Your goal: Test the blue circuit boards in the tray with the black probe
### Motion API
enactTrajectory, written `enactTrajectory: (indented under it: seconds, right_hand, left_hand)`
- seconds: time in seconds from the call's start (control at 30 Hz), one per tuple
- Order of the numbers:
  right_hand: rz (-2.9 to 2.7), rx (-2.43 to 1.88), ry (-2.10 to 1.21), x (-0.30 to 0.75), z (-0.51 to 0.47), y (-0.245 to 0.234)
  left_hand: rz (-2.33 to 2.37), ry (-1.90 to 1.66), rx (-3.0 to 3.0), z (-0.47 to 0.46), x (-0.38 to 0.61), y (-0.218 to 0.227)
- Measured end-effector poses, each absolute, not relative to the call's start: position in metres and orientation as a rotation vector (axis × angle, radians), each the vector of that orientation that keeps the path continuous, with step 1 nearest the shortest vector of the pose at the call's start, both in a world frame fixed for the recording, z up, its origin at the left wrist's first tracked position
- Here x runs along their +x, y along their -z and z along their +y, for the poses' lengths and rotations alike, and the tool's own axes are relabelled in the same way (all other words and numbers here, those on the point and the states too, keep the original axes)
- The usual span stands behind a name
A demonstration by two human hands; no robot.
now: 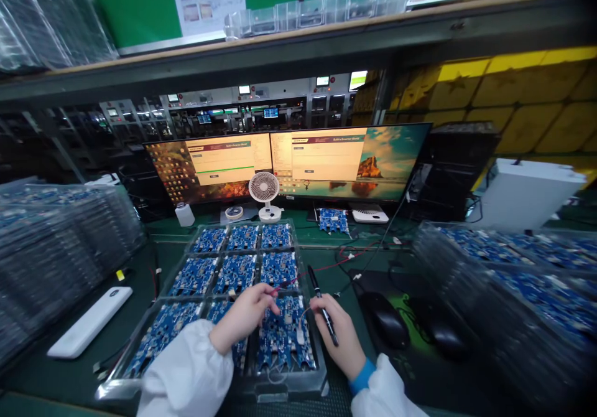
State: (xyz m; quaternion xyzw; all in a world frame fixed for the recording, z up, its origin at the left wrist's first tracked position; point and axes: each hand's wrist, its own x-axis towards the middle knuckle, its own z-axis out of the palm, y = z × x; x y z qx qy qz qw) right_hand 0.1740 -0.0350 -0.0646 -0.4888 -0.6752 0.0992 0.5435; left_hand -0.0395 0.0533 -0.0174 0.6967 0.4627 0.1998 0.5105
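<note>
A clear plastic tray [321, 376] of blue circuit boards lies in front of me, its boards set in rows of compartments. Over its near rows my left hand [247, 317] is closed, thumb and forefinger pinching a thin red cable [321, 266] that runs off to the right. The near right circuit board [280, 336] carries a thin wire with a small pale end piece [300, 333]. At the tray's right edge my right hand [340, 333] is closed on a black marker pen [321, 305]. A thin pale wire reaches its fingertips; whether they grip it I cannot tell.
Two monitors [317, 162] stand behind a small white fan [264, 190]. Stacked board trays rise at left [69, 261] and right [527, 299]. Two black mice [385, 320] rest on a mat. A white power bank [91, 322] and a loose circuit board [333, 220] lie on the bench.
</note>
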Motion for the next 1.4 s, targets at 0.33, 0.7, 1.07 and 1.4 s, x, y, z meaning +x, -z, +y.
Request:
enactTrajectory:
  seconds: [0.33,0.7,1.07,1.4]
  right_hand:
    - [-1.629,-1.165,-0.232,0.172,-0.036,0.063]
    - [-1.584,-1.188,-0.121,0.177,-0.028,0.074]
    - [-1.48,-1.217,-0.032,0.183,-0.024,0.083]
    - [-1.466,-1.238,-0.054,0.182,-0.027,0.079]
  left_hand:
    - [1.027,-0.434,1.973,0.02,-0.018,0.014]
    - [1.105,-0.424,2.228,0.027,-0.011,0.031]
    - [1.144,-0.472,2.109,0.026,-0.012,0.044]
    - [1.139,-0.358,2.242,0.019,-0.012,0.039]
